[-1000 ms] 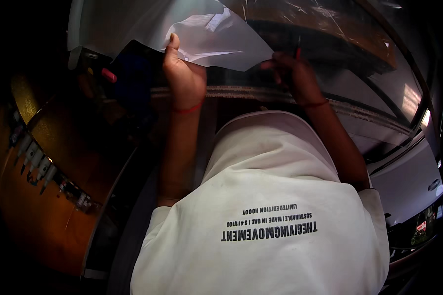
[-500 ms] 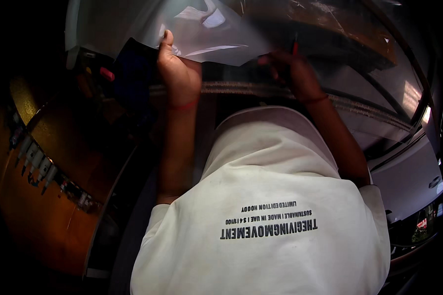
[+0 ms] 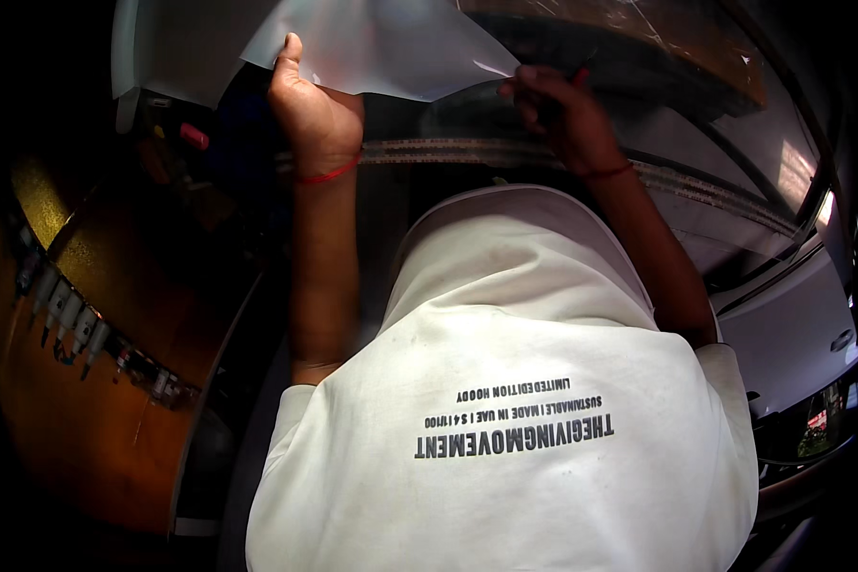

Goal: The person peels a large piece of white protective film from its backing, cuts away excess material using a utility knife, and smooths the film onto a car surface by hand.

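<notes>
From the head camera, a pale translucent sheet [image 3: 381,48] spreads across the far middle of the scene, its long axis running left to right between the two raised hands. The left hand [image 3: 315,114] is at the sheet's left lower edge, thumb up against the film and the fingers curled behind it, so it seems pinched on that edge (the fingertips themselves are hidden). The right hand [image 3: 558,114] sits at the sheet's right corner, its fingers bunched together and touching the point of the film; a thin red object shows between them, but whether they clamp the sheet or only press it cannot be told. The sheet lies above and beyond both hands, more of it on the left hand's side. Just near of the hands a long metal ruler [image 3: 696,186] runs left to right. To the near left stands a brown rounded drum [image 3: 105,381] with a row of small clips.
</notes>
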A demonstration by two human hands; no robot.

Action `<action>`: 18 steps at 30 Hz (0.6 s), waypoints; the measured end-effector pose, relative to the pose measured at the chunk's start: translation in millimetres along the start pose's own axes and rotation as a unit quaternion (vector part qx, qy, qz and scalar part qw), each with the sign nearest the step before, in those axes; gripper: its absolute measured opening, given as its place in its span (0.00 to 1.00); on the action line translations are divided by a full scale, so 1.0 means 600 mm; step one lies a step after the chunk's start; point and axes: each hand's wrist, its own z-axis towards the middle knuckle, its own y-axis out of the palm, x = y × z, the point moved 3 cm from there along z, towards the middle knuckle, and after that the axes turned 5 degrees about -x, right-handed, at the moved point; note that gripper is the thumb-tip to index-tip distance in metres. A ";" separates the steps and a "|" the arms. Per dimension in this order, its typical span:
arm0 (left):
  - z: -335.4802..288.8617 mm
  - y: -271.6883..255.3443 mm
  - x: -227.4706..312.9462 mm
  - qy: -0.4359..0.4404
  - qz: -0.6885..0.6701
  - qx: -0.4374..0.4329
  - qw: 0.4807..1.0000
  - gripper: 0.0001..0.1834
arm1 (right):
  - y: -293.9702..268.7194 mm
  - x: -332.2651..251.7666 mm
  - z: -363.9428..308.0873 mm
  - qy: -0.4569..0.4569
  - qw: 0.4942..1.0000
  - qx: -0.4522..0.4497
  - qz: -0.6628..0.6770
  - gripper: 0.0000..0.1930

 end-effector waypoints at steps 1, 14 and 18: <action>0.000 0.001 -0.001 -0.006 -0.006 0.000 1.000 0.25 | -0.002 0.000 -0.001 0.012 1.000 0.008 -0.002 0.14; -0.016 0.022 0.018 0.029 0.003 0.010 1.000 0.26 | 0.028 -0.012 0.002 0.021 0.990 0.065 -0.126 0.14; -0.007 0.011 0.018 0.021 -0.010 0.017 1.000 0.26 | 0.023 -0.017 0.002 0.028 0.992 0.067 -0.105 0.13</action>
